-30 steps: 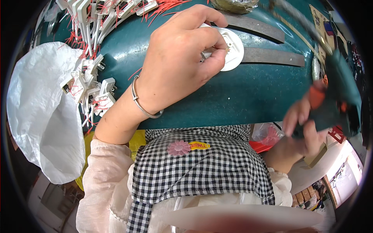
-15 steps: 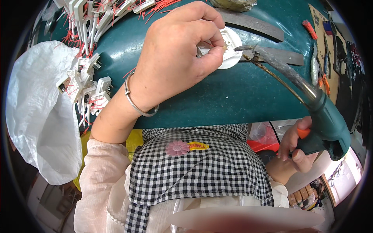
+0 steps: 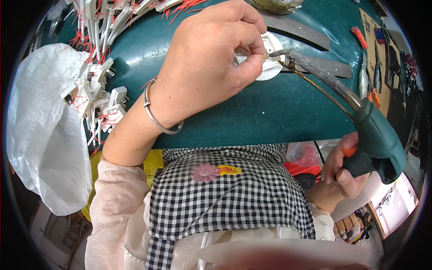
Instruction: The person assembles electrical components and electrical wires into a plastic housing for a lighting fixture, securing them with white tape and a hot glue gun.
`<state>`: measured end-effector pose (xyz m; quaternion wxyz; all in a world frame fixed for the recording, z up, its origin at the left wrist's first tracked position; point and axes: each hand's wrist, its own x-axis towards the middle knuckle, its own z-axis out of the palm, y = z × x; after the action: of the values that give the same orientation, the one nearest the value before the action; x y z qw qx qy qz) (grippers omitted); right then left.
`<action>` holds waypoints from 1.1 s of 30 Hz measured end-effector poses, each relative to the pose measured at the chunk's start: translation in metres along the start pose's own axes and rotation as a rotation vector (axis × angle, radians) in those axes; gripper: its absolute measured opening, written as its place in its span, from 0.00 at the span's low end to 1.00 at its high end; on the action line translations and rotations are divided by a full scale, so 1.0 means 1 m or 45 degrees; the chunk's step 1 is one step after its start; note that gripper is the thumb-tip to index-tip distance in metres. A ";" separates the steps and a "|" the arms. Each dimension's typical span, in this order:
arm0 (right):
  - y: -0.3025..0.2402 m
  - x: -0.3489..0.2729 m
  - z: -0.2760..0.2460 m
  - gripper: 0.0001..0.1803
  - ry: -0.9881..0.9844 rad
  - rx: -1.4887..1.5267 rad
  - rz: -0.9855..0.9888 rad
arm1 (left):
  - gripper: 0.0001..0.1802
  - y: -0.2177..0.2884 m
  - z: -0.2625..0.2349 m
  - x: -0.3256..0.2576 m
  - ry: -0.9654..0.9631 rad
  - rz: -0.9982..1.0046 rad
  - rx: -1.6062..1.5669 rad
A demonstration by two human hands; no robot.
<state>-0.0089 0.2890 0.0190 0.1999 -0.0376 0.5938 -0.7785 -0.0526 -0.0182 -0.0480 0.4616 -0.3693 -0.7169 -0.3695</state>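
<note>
1. Table (image 3: 216,119): green top, curved by the lens.
2. Left: white plugs (image 3: 118,95) heaped with their cords, red ties among them.
3. Right of centre: two dark grey bars (image 3: 306,34), roughly parallel.
4. White round part (image 3: 272,74), overlapping the nearer bar's left end.
5. Right: red bundle (image 3: 359,37).

On the green tabletop (image 3: 211,123) I note a round white plastic disc (image 3: 273,69), partly under the left hand (image 3: 216,54); right of it, two flat grey bars (image 3: 299,32). A green pistol-shaped soldering gun (image 3: 380,130) (in the right hand (image 3: 343,171)) crosses the nearer bar (image 3: 335,67). White plastic plugs (image 3: 83,95) lie left, beside a white crumpled sheet (image 3: 45,130).
</note>
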 end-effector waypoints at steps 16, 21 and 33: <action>-0.009 0.001 0.003 0.28 -0.022 -0.149 0.072 | 0.06 0.002 0.001 0.001 0.024 -0.046 -0.062; -0.010 0.001 0.005 0.28 -0.008 -0.199 0.072 | 0.05 0.007 0.000 0.004 0.003 -0.131 -0.082; -0.009 0.003 0.008 0.26 0.050 -0.098 0.041 | 0.05 0.004 0.001 0.004 0.019 -0.129 -0.131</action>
<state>-0.0119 0.2825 0.0289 0.1990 -0.0206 0.6275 -0.7525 -0.0510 -0.0149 -0.0439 0.4282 -0.3530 -0.7113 -0.4314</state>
